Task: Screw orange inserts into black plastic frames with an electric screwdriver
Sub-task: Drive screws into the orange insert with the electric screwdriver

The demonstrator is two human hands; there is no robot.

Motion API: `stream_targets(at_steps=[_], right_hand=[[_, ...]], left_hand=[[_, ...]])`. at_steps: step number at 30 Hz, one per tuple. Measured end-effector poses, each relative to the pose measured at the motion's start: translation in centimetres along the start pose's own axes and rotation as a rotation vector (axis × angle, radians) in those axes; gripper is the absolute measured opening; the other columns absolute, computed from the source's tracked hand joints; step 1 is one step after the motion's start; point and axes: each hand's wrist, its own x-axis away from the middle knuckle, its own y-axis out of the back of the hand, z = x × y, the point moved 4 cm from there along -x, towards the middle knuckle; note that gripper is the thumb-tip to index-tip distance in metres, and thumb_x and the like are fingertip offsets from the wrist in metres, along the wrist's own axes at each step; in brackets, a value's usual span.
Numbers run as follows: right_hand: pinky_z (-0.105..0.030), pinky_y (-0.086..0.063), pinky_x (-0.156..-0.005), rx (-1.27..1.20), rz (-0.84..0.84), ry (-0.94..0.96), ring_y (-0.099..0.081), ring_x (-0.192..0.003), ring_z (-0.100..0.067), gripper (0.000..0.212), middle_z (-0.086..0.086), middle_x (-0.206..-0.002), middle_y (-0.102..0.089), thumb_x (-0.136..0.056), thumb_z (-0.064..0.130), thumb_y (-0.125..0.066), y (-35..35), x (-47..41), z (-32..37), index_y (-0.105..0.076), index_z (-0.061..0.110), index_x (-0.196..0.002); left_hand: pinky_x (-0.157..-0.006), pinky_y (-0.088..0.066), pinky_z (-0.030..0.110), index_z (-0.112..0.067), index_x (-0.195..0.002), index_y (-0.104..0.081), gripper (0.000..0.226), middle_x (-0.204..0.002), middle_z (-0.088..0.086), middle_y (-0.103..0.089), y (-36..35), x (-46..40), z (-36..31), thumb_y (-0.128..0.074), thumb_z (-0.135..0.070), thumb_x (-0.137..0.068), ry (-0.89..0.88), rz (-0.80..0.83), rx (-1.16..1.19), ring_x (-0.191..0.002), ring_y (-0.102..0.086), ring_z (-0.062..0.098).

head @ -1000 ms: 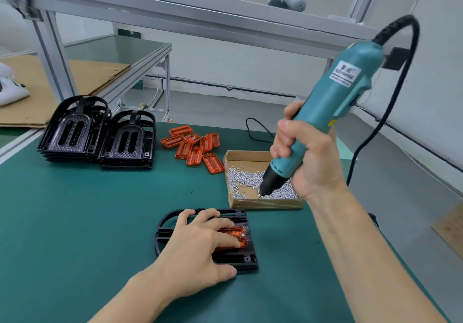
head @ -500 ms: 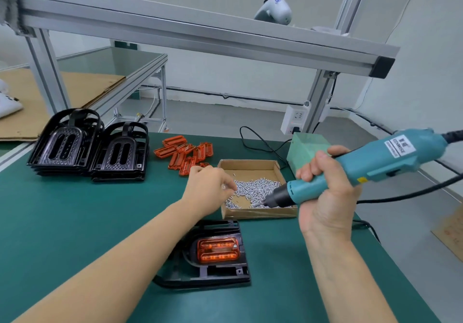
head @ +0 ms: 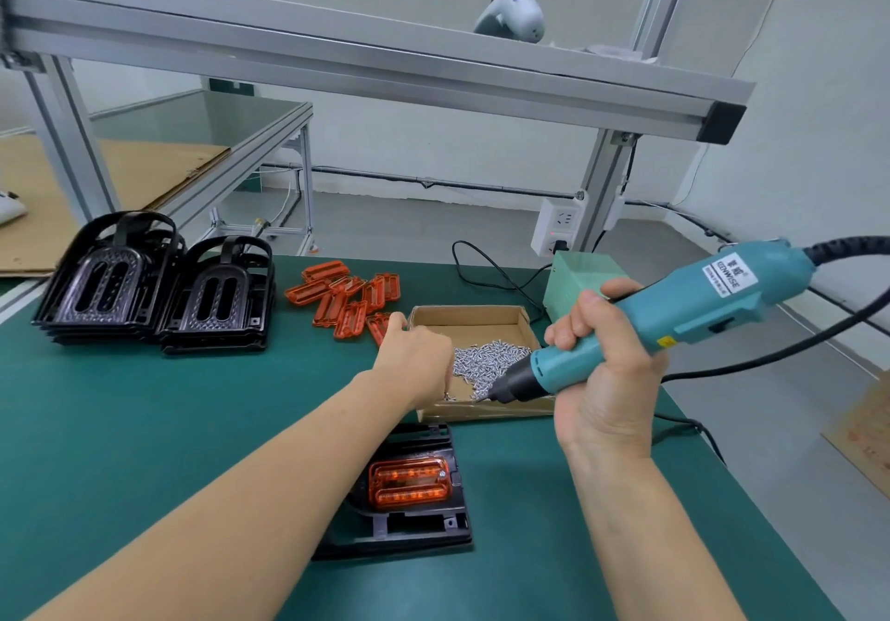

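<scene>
A black plastic frame lies on the green mat near me, with an orange insert seated in it. My left forearm crosses over its left part. My left hand reaches into the cardboard box of small silver screws; its fingers curl down and pinch a screw at the box's front left. My right hand grips the teal electric screwdriver, which is tilted low, its bit tip down in the box just right of my left fingers.
Two stacks of black frames stand at the back left. Loose orange inserts lie beside them. A green power unit sits behind the box. An aluminium beam runs overhead. The mat ends at the right edge.
My left hand left the frame and went to the screw box. The screwdriver swung from upright to nearly level, and its tip has now dipped into the box beside my left fingers.
</scene>
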Motion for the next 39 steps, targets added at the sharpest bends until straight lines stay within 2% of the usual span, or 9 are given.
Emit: stream_targets(at_steps=[5,10,14,20,23,27,33,39], right_hand=[[-0.024,-0.041,-0.05,0.02,0.014,0.003,-0.041,-0.043,-0.014,0.018,0.002,-0.052,-0.04,-0.073,0.002,-0.058,0.0,0.1,0.2,-0.053,0.019,-0.078],[-0.024,-0.041,-0.051,0.034,0.021,0.012,-0.041,-0.043,-0.014,0.018,0.003,-0.051,-0.04,-0.073,0.002,-0.058,0.0,0.2,0.3,-0.053,0.019,-0.077],[-0.022,-0.041,-0.05,0.039,0.029,0.012,-0.041,-0.042,-0.014,0.019,0.003,-0.05,-0.042,-0.073,0.001,-0.058,0.1,0.1,0.4,-0.053,0.02,-0.076],[-0.025,-0.042,-0.05,0.071,0.022,0.01,-0.042,-0.042,-0.014,0.021,0.003,-0.05,-0.042,-0.072,0.0,-0.058,0.5,0.0,0.2,-0.053,0.02,-0.076],[-0.025,-0.042,-0.05,0.071,0.021,0.009,-0.041,-0.042,-0.014,0.022,0.004,-0.05,-0.042,-0.073,-0.001,-0.058,0.5,-0.1,0.2,-0.054,0.02,-0.075],[-0.025,-0.042,-0.05,0.08,0.021,0.019,-0.042,-0.042,-0.014,0.02,0.004,-0.049,-0.042,-0.073,0.001,-0.058,0.5,-0.2,0.2,-0.053,0.02,-0.075],[-0.024,-0.042,-0.05,0.086,0.008,0.021,-0.042,-0.041,-0.013,0.019,0.004,-0.048,-0.042,-0.072,0.001,-0.058,0.9,-0.3,0.2,-0.053,0.019,-0.076],[-0.024,-0.041,-0.05,0.088,0.013,0.008,-0.041,-0.042,-0.014,0.018,0.004,-0.048,-0.043,-0.072,0.002,-0.059,1.0,-0.2,-0.1,-0.052,0.018,-0.079]], left_hand=[[-0.095,-0.023,0.04,-0.019,-0.089,-0.07,0.016,-0.092,0.001,-0.068,-0.2,0.2,0.0,-0.055,-0.017,-0.087,-0.018,-0.043,-0.041,-0.095,-0.054,0.022],[-0.092,-0.023,0.039,-0.023,-0.07,-0.056,0.017,-0.083,-0.002,-0.063,-0.2,0.4,0.3,-0.049,-0.017,-0.085,-0.027,-0.033,0.05,-0.087,-0.05,0.02],[-0.092,-0.024,0.037,-0.024,-0.08,-0.069,0.016,-0.087,-0.008,-0.068,-0.2,0.6,0.8,-0.054,-0.023,-0.084,0.042,-0.108,0.273,-0.087,-0.055,0.016],[-0.086,-0.022,0.035,-0.028,-0.085,-0.069,0.013,-0.092,-0.009,-0.069,-0.7,0.5,0.8,-0.057,-0.024,-0.086,0.034,-0.106,0.313,-0.088,-0.052,0.014],[-0.083,-0.021,0.034,-0.034,-0.102,-0.068,0.018,-0.099,-0.012,-0.067,-0.9,0.0,0.7,-0.054,-0.027,-0.092,0.032,-0.107,0.339,-0.091,-0.05,0.013],[-0.086,-0.021,0.034,-0.038,-0.108,-0.068,0.023,-0.1,-0.01,-0.065,-0.7,-0.6,-0.3,-0.053,-0.028,-0.094,-0.017,-0.121,0.276,-0.1,-0.05,0.016],[-0.094,-0.021,0.036,-0.035,-0.098,-0.072,0.018,-0.101,-0.009,-0.065,-0.6,-1.0,-1.2,-0.06,-0.026,-0.09,-0.07,-0.126,0.155,-0.101,-0.048,0.018],[-0.092,-0.023,0.036,-0.029,-0.092,-0.072,0.011,-0.095,-0.009,-0.067,-0.4,-1.2,-1.0,-0.063,-0.027,-0.087,-0.044,-0.111,0.067,-0.1,-0.05,0.017]])
